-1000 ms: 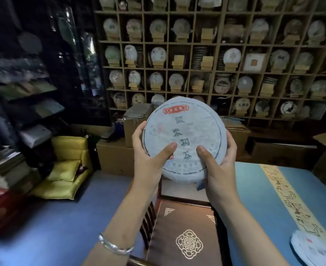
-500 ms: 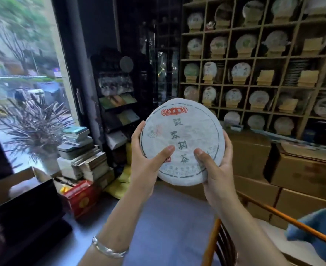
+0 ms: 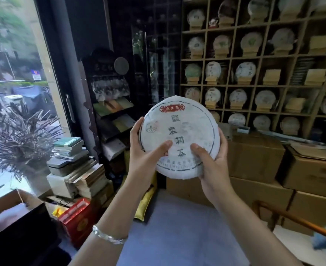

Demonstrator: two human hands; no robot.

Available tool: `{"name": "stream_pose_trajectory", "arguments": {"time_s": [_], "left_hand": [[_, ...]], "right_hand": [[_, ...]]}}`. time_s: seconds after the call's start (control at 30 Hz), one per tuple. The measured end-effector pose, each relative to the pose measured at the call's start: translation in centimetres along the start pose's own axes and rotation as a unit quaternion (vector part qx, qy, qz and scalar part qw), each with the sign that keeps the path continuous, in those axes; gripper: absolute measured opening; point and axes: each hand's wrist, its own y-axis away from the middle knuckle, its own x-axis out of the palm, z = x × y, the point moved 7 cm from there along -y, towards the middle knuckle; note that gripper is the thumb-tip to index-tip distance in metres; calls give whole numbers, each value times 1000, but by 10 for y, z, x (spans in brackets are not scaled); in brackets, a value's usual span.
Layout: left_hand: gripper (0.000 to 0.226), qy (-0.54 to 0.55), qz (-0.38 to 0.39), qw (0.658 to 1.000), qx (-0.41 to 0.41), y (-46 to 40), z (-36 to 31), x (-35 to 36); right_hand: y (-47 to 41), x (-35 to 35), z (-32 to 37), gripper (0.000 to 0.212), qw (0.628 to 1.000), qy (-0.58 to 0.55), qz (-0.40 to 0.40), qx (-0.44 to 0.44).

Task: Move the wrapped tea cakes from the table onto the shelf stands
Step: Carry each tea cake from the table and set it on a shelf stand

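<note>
A round tea cake [image 3: 183,131] in white paper, with a red label and dark characters, is held upright in front of me, face toward the camera. My left hand [image 3: 144,152] grips its left edge, thumb on the front. My right hand [image 3: 211,162] grips its lower right edge, thumb also on the front. Behind and to the right stands the wooden grid shelf [image 3: 258,56], most cells holding wrapped cakes on small wooden stands. A few stands [image 3: 271,76] carry no cake.
Cardboard boxes [image 3: 254,156] are stacked along the foot of the shelf. A dark display rack [image 3: 110,112], stacked books and boxes [image 3: 75,169] and a potted plant [image 3: 18,139] stand at the left by a window. A wooden chair rail [image 3: 302,223] crosses the lower right.
My view has swung left and come closer to the shelf; the blue table has left the frame. The tea cake stays gripped in both hands, now a little right of centre.
</note>
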Motion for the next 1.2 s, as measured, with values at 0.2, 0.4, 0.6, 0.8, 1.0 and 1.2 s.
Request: {"name": "stream_pose_trajectory", "arguments": {"time_s": [0.2, 0.4, 0.6, 0.8, 1.0, 1.2], "left_hand": [[84, 22, 19, 1000, -12, -54, 47, 8], [85, 20, 53, 998, -10, -131, 107, 45], [83, 30, 113, 993, -4, -226, 170, 125], [84, 58, 152, 986, -19, -293, 231, 200], [85, 93, 197, 975, -51, -342, 296, 263], [85, 124, 249, 958, -68, -405, 373, 325]], "right_hand": [[-59, -14, -20, 80, 999, 31, -8, 9], [-148, -51, -32, 66, 999, 53, -8, 8], [-254, -113, -17, 64, 995, 87, -52, -18], [-330, -176, -3, 47, 986, 104, -118, -60], [-389, -231, 0, 50, 972, 133, -169, -94], [-465, -289, -12, 46, 955, 145, -222, -129]]}}
